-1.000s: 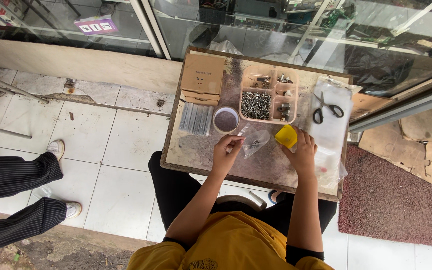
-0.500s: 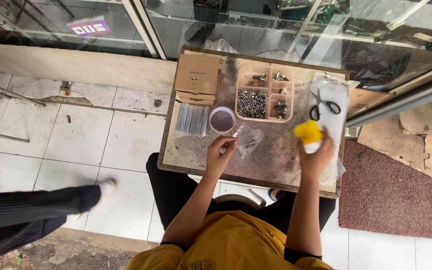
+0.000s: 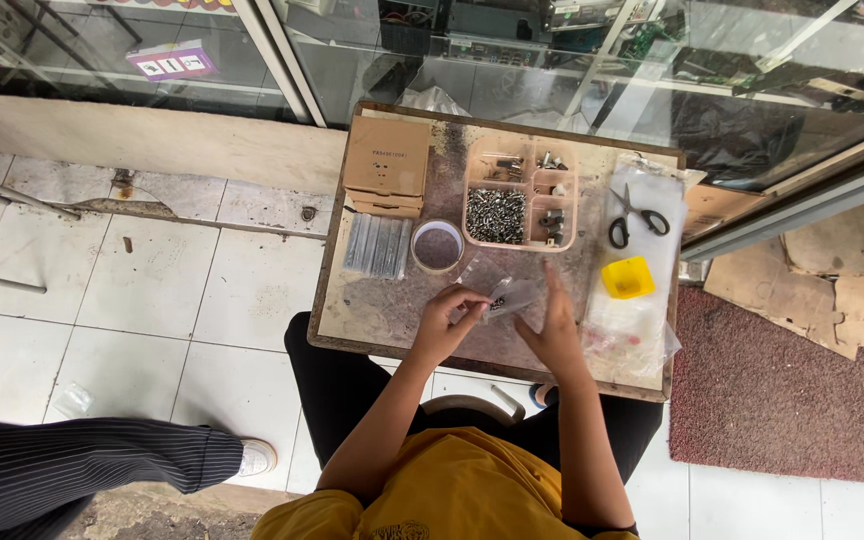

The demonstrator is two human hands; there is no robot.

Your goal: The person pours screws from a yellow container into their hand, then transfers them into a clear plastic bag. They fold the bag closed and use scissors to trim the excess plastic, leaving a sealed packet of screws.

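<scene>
I sit at a small worn table. My left hand pinches a small clear plastic bag with dark small parts in it, held just above the tabletop. My right hand is beside the bag with fingers apart, its fingertips touching or nearly touching the bag's right side. A small yellow tray rests on clear plastic sheets to the right of my right hand.
A pink compartment box holds screws and small metal parts. Scissors lie on the plastic sheets. A round tub, a clear strip pack and cardboard boxes sit at left. A passer-by's striped trouser leg is at bottom left.
My right hand set the yellow tray down on the plastic sheets at right and came back to the bag. The passer-by's leg has moved along the floor.
</scene>
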